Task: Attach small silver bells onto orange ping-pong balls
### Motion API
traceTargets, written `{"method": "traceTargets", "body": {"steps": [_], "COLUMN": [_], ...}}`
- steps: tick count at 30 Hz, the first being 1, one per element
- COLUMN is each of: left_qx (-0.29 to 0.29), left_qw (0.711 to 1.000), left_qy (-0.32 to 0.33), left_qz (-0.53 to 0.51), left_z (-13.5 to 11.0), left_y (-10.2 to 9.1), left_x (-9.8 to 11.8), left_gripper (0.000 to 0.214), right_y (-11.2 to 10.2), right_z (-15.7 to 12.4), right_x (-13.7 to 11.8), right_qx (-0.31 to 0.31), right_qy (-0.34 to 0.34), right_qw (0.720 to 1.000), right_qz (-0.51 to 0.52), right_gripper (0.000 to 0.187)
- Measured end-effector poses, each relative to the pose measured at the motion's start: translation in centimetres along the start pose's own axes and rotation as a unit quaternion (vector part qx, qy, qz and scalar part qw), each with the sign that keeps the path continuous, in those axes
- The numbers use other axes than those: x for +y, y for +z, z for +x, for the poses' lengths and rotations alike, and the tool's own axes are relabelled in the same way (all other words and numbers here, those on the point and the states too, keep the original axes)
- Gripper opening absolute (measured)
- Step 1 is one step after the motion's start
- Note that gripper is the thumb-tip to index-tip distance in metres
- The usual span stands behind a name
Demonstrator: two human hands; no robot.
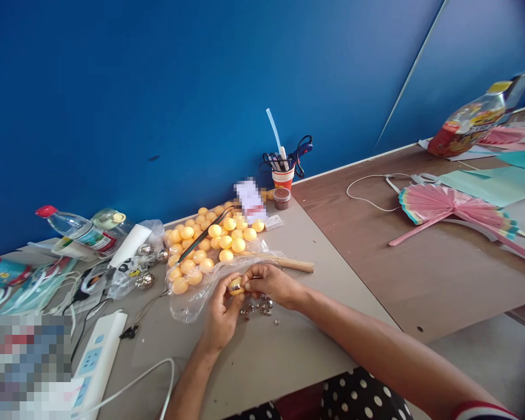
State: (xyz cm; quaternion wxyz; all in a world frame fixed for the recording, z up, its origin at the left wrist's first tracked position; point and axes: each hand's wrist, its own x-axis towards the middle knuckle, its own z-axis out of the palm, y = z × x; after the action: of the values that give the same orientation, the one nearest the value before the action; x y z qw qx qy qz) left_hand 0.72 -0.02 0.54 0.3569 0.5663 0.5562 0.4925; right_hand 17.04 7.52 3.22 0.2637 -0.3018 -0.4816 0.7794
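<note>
My left hand (224,315) is closed around an orange ping-pong ball (235,283) with a row of small shiny silver pieces across it. Against the ball's right side, the thumb and fingers of my right hand (269,284) are pinched together. Whatever sits between those fingertips is too small to make out. Several small silver pieces (262,306) lie loose on the table below my hands. Just beyond them, a clear plastic bag (188,309) is spread under many orange balls (214,231). Dark tweezers (201,239) rest across the balls.
A bundle of thin wooden sticks (295,265) lies behind my right hand. Silver-covered balls (145,280), a red-capped bottle (85,230) and a power strip (98,356) are on the left. A paper cup of tools (283,176) stands by the wall; a pink paper fan (455,207) lies right.
</note>
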Motion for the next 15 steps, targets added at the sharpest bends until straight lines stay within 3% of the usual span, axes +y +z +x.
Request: {"method": "traceTargets", "body": {"steps": [15], "left_qx": [0.007], "left_qw": [0.997], "left_qy": [0.035], "left_qz": [0.065], "left_z": [-0.07], "left_y": [-0.17], "left_x": [-0.76], "left_gripper": [0.036], "right_y": [0.07], "right_z": [-0.09], "right_x": [0.04], "right_qx": [0.005], "right_qy": [0.030], "right_qw": [0.999], "right_qz": [-0.012], "right_gripper": [0.009]}}
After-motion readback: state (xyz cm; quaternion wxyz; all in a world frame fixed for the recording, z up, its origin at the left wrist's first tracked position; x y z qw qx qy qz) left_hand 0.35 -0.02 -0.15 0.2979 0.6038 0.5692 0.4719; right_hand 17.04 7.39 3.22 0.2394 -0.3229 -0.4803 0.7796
